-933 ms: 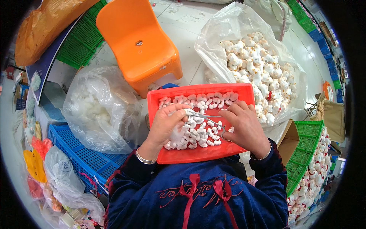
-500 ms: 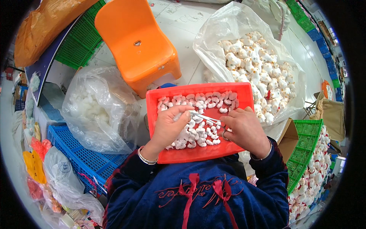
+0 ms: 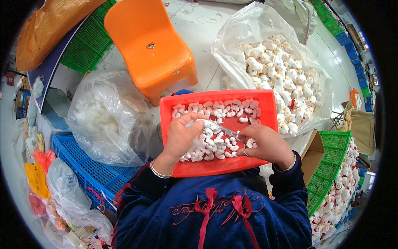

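Observation:
A red plastic tray (image 3: 219, 168) sits against my lap, with many small curved white stuffed pieces (image 3: 214, 146) in it. Above its left part my left hand (image 3: 179, 137) is closed in a pinch on a small white piece, mostly covered by the fingers. My right hand (image 3: 267, 144) is closed around metal forceps (image 3: 224, 129) with finger rings, a finger through one ring. The forceps point left, their tips meeting the piece at my left fingertips. White fluff seems to hang below my left hand, though it blends with the pieces behind.
An orange chair (image 3: 155, 54) stands ahead. Left of the tray are a clear bag of white stuffing (image 3: 97, 120) and a blue crate (image 3: 89, 159). A large clear bag of white stuffed figures (image 3: 286, 79) lies far right; a green crate (image 3: 329, 166) stands nearer, at my right.
My right hand has turned slightly and its fingers have drawn together on the forceps, whose shanks now look closer together. My left hand keeps its pinch in nearly the same place.

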A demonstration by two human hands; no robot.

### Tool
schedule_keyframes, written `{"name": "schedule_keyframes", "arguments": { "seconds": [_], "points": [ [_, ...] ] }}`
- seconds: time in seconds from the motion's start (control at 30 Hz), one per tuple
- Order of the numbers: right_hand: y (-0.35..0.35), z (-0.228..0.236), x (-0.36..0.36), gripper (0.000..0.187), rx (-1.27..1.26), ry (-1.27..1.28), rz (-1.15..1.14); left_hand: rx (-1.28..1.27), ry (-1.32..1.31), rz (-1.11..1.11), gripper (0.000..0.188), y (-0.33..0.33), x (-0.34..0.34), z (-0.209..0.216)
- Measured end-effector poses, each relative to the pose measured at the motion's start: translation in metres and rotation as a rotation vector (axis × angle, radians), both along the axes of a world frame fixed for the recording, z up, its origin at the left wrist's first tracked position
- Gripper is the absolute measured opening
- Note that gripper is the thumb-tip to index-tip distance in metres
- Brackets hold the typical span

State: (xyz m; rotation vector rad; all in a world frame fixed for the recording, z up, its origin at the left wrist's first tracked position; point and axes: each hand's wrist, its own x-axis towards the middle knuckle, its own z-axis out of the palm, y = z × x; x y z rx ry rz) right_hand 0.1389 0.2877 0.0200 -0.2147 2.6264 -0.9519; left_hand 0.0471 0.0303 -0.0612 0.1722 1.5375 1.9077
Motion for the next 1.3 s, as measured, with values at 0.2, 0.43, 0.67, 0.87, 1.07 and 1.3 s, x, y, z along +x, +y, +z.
{"name": "schedule_keyframes", "arguments": {
  "seconds": [0.2, 0.43, 0.67, 0.87, 1.07, 1.3],
  "points": [
    [-0.023, -0.027, -0.008, 0.031, -0.409, -0.035, -0.387, 0.148, -0.144, 0.027, 0.013, 0.015, 0.012, 0.003],
    [-0.041, -0.045, -0.003, 0.023, -0.567, -0.007, -0.459, 0.044, 0.008, 0.008, 0.014, 0.025, 0.029, 0.005],
    [-0.035, -0.061, 0.017, 0.015, -0.89, -0.147, -0.576, -0.115, 0.942, -0.013, 0.02, 0.031, 0.05, 0.0],
    [-0.035, -0.06, 0.036, 0.02, -0.824, -0.064, -0.584, -0.055, 0.291, -0.137, 0.023, 0.027, 0.051, 0.003],
    [-0.034, -0.059, 0.045, 0.022, -0.71, 0.004, -0.546, -0.164, 0.053, -0.36, 0.022, 0.025, 0.045, 0.032],
    [-0.033, -0.059, 0.048, 0.024, -0.608, 0.071, -0.515, -0.058, 0.054, -0.344, 0.025, 0.025, 0.044, 0.018]
  ]
}}
